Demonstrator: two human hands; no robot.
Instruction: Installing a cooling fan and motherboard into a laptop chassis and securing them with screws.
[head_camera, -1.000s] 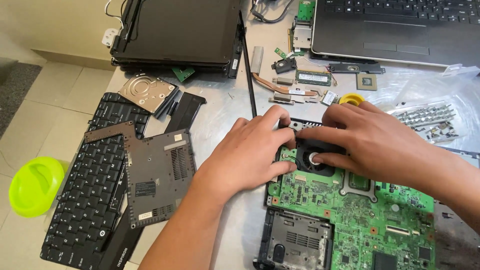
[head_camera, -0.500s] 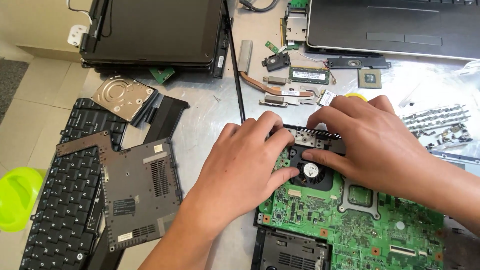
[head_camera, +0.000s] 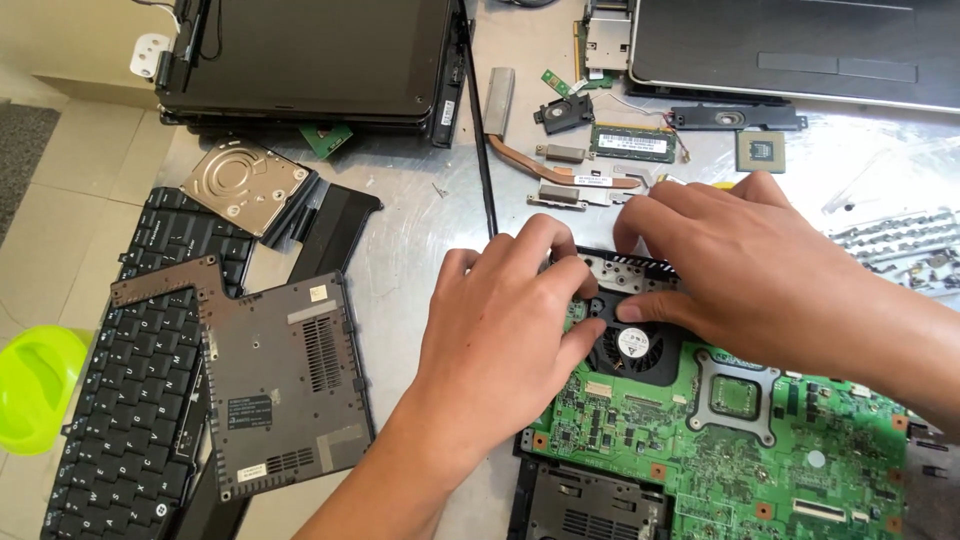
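Note:
A green laptop motherboard (head_camera: 740, 450) lies on the metal table at the lower right. At its top left corner sits a black cooling fan (head_camera: 632, 345) with a white round label. My left hand (head_camera: 505, 320) rests on the fan's left edge, thumb against its rim. My right hand (head_camera: 740, 265) covers the fan's upper right, fingers pressing on its black vent edge and thumb touching near the hub. Both hands hold the fan between them.
A dark laptop base cover (head_camera: 280, 375) lies on a black keyboard (head_camera: 120, 400) at the left. A hard drive (head_camera: 243, 182), copper heat pipe (head_camera: 560, 170), memory stick (head_camera: 632, 142), processor chip (head_camera: 760, 150) and two laptops (head_camera: 310, 60) fill the far side. Green bowl (head_camera: 35, 385) at left edge.
The view has shifted so the table contents sit lower and further right. Both hands stay on the fan, fingers slightly repositioned along its top edge.

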